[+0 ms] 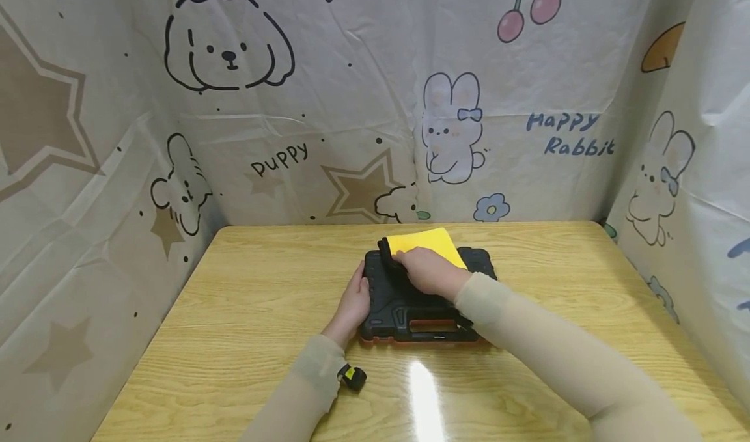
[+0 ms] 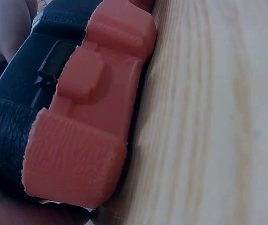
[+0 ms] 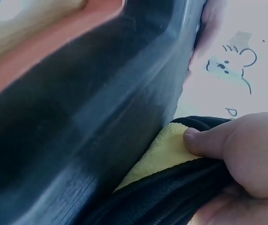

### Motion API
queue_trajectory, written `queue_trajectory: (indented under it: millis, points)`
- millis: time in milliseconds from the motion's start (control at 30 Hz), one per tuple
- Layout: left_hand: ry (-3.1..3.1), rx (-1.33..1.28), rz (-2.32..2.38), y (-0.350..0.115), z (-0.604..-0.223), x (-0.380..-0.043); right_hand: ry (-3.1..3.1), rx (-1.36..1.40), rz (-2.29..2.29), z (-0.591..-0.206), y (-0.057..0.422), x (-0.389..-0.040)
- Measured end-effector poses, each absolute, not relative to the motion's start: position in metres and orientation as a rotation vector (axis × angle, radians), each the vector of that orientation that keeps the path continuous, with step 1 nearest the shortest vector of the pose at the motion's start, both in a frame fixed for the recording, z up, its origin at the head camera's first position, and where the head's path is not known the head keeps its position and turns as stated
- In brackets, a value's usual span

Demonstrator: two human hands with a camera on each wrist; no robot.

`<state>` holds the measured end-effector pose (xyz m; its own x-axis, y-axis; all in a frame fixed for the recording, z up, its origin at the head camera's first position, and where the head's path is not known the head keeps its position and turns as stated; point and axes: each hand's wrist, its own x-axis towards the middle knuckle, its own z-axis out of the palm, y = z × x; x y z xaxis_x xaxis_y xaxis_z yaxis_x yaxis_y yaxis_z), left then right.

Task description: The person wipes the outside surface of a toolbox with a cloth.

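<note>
A black tool case (image 1: 383,305) with an orange-red lower half (image 2: 78,159) lies on the table, its handle side facing me. My left hand (image 1: 354,302) rests against the case's left side, its fingers extended along the edge. Over the case's lid, my right hand (image 1: 430,271) pinches a yellow and black cloth (image 1: 430,240). The right wrist view shows the thumb pressing on the cloth's yellow face (image 3: 164,150), with black folds below it. That cloth touches the lid and covers part of it. Some of my right fingers are hidden.
The wooden table (image 1: 246,312) extends around the case. A small black device with a yellow mark (image 1: 353,377) sits at my left sleeve cuff. Printed fabric (image 1: 351,38) hangs behind the table and along both sides.
</note>
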<state>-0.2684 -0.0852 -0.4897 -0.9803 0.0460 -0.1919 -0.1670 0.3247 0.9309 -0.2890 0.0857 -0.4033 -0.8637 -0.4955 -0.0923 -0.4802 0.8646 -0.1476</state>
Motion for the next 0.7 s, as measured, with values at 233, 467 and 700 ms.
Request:
queue_trajectory:
  millis: [233,467,700]
  points:
    - [2.403,-0.108,1.731,-0.084,-0.488,-0.267,2.897,-0.82,-0.164,-0.403,0.09,-0.27]
    - [2.392,-0.115,1.73,-0.083,-0.487,-0.266,2.867,-0.875,-0.126,-0.401,0.093,-0.246]
    - [2.424,-0.133,1.706,-0.083,-0.485,-0.266,2.851,-1.049,0.032,-0.398,0.094,-0.218]
